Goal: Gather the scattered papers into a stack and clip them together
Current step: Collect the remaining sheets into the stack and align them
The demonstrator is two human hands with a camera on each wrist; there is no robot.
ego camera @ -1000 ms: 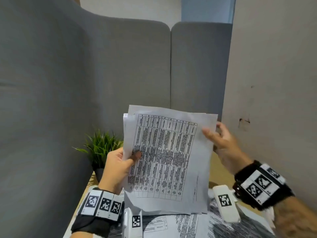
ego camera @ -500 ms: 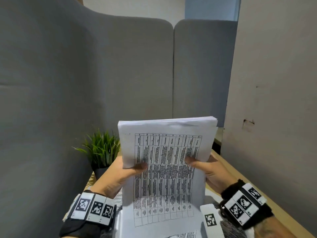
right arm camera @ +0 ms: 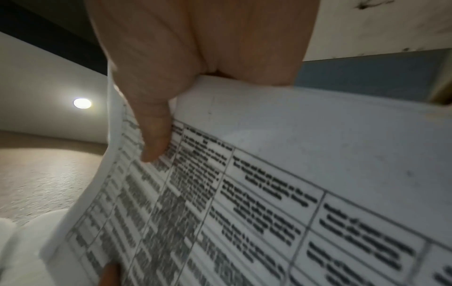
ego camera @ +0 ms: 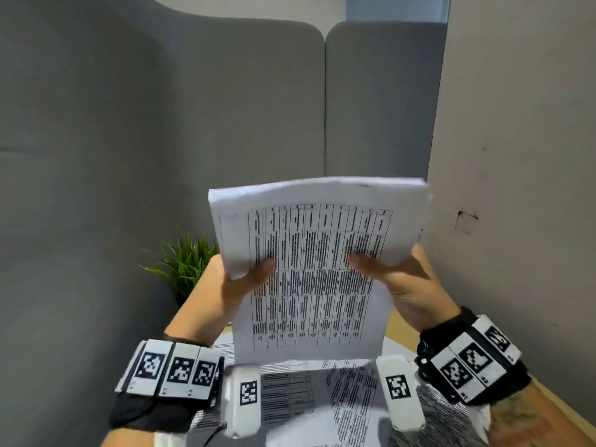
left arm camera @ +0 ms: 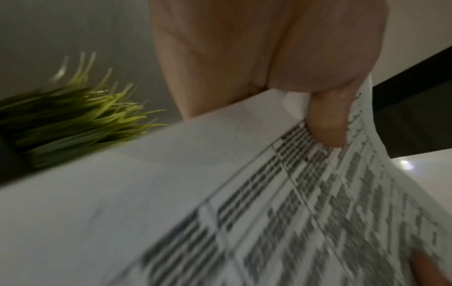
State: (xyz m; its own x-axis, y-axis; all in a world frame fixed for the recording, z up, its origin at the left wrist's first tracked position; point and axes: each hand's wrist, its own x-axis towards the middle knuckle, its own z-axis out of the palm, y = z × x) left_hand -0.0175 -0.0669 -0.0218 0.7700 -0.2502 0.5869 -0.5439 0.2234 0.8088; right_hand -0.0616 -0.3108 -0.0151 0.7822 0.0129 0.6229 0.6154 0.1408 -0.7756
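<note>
A stack of white papers [ego camera: 317, 269] printed with a table stands upright in front of me, its lower edge down near the sheets on the desk. My left hand [ego camera: 238, 285] grips its left side with the thumb across the front sheet. My right hand [ego camera: 396, 279] grips the right side the same way. The left wrist view shows the thumb [left arm camera: 325, 123] pressed on the stack [left arm camera: 195, 212]. In the right wrist view the thumb [right arm camera: 154, 133] lies on the printed page [right arm camera: 269, 193]. More printed sheets [ego camera: 322, 391] lie flat on the desk below. No clip is in view.
A small green plant [ego camera: 187, 262] in a dark pot stands at the back left, just behind my left hand. Grey padded panels [ego camera: 161, 140] close off the left and back. A beige wall [ego camera: 516, 188] rises on the right. A strip of wooden desk [ego camera: 396, 327] shows at the right.
The loosely fanned sheets have been squared into one even stack. My right hand moved from the top right corner down to mid-height on the right side. The stack now stands straighter.
</note>
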